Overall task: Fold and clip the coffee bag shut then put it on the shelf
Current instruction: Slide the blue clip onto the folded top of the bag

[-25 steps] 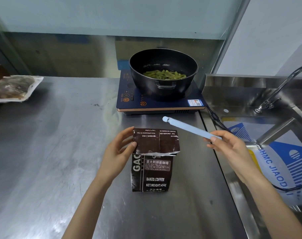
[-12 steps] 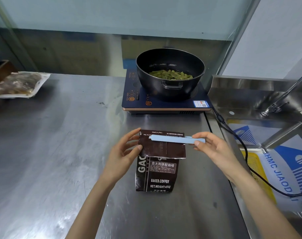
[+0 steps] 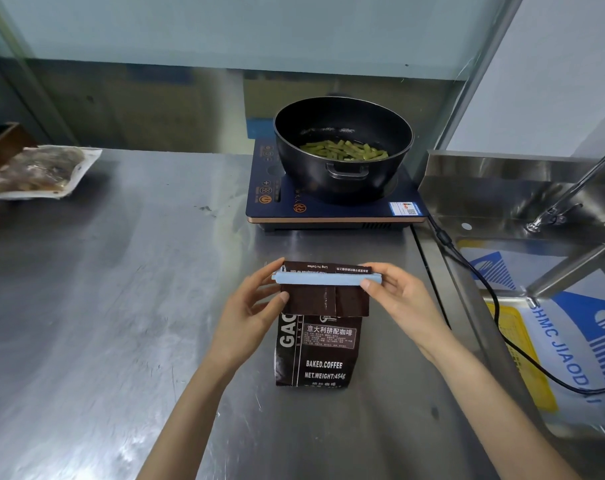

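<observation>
A dark brown coffee bag stands upright on the steel counter, its top folded forward into a flap. A light blue sealing clip lies straight across the folded top. My left hand pinches the flap and the clip's left end. My right hand grips the clip's right end with thumb and fingers. No shelf is in view.
A black pot of green beans sits on a dark blue induction cooker behind the bag. Its cable trails right over a steel sink with a tap. A vacuum-sealed food pack lies far left.
My right hand brought the blue clip in from the right and laid it across the folded top of the bag. My left hand now touches the clip's left end.
</observation>
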Demonstrator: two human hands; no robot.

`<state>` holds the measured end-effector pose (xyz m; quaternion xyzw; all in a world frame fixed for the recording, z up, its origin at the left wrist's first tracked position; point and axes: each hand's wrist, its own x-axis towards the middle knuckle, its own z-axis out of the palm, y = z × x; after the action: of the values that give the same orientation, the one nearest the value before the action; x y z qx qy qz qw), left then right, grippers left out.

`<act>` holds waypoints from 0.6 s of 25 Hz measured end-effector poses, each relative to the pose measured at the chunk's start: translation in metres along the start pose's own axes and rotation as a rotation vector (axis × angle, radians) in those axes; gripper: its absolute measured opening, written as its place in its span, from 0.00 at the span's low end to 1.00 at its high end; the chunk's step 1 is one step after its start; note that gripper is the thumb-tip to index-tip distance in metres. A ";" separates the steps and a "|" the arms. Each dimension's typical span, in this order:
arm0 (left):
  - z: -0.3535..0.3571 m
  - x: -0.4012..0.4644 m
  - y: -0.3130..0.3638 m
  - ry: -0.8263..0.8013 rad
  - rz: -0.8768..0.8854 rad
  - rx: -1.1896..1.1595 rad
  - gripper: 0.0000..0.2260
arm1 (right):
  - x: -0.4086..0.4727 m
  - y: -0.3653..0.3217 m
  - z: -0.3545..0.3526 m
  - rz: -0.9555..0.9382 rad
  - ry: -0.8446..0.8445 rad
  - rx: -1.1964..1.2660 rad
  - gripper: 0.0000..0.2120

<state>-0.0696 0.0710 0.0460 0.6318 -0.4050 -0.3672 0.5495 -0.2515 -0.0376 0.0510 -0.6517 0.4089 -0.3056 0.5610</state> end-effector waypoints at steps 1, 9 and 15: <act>0.000 0.000 0.000 0.002 -0.001 0.013 0.18 | 0.001 0.000 0.002 -0.004 0.014 0.016 0.11; -0.001 0.002 -0.001 0.039 0.008 0.043 0.23 | 0.002 0.001 0.003 -0.009 0.045 0.003 0.09; 0.002 0.002 0.003 0.137 -0.086 0.008 0.30 | 0.002 0.000 0.004 -0.002 0.051 0.015 0.09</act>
<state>-0.0705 0.0680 0.0484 0.6746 -0.3403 -0.3447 0.5570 -0.2473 -0.0374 0.0501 -0.6399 0.4202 -0.3257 0.5548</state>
